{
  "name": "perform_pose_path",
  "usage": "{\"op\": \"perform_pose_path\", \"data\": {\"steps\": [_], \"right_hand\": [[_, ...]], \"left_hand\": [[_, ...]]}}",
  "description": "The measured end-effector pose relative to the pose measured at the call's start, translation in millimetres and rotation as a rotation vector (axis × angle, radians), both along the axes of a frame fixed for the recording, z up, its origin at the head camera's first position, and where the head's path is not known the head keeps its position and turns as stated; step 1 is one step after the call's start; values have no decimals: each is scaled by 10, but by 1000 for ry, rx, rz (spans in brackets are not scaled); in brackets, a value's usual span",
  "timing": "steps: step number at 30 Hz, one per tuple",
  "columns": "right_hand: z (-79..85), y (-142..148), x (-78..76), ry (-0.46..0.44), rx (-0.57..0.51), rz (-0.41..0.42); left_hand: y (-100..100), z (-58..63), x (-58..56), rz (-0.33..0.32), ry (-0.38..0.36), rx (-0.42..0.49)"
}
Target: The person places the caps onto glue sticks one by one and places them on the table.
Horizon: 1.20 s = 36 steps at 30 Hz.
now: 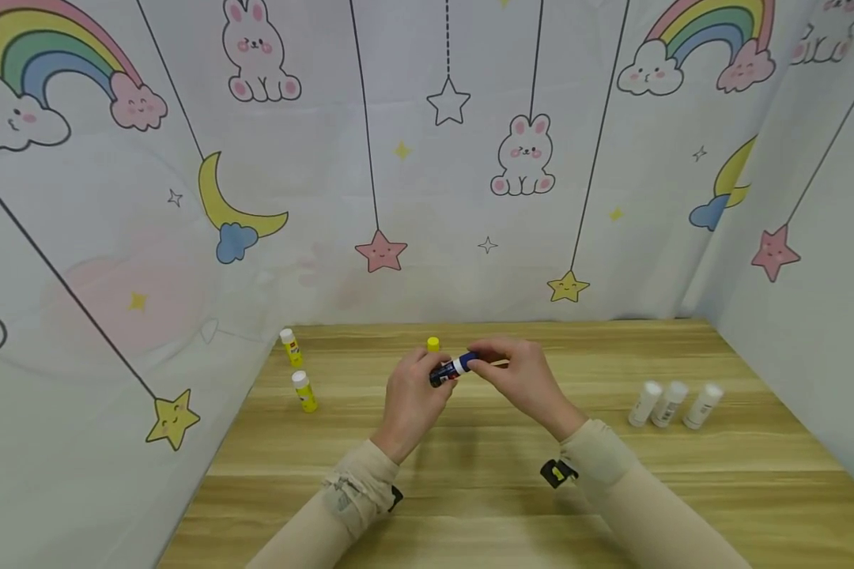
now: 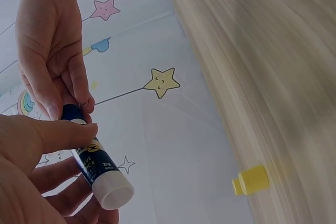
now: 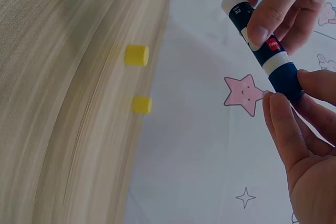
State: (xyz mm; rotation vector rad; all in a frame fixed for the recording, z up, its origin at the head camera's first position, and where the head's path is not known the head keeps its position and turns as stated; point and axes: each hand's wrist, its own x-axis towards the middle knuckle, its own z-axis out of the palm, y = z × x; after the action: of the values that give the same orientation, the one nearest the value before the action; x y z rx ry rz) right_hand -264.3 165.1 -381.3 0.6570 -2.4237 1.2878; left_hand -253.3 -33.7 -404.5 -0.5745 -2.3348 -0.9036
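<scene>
A dark blue glue stick is held tilted above the table between both hands. My left hand grips its navy body, thumb laid along the label in the left wrist view. With thumb and fingertips, my right hand pinches the blue cap at the other end. The cap sits against a white collar on the body. A white end piece closes the glue stick at the left hand's side. Behind the left hand, a yellow cap stands on the table, partly hidden in the head view.
Two yellow glue sticks with white ends stand at the table's left. Three white tubes stand at the right. Two yellow caps show in the right wrist view. A printed curtain encloses the wooden table.
</scene>
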Motion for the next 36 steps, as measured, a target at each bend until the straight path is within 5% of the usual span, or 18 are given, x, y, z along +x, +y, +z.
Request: {"op": "perform_pose_path", "data": {"steps": [27,36], "right_hand": [[-43,-112,47,-38,23,5],[-29,-147,79,-71,38,0]], "left_hand": [[-23,-21,58,-19,95,-36],[35,-44,99,20,233,-136]]}}
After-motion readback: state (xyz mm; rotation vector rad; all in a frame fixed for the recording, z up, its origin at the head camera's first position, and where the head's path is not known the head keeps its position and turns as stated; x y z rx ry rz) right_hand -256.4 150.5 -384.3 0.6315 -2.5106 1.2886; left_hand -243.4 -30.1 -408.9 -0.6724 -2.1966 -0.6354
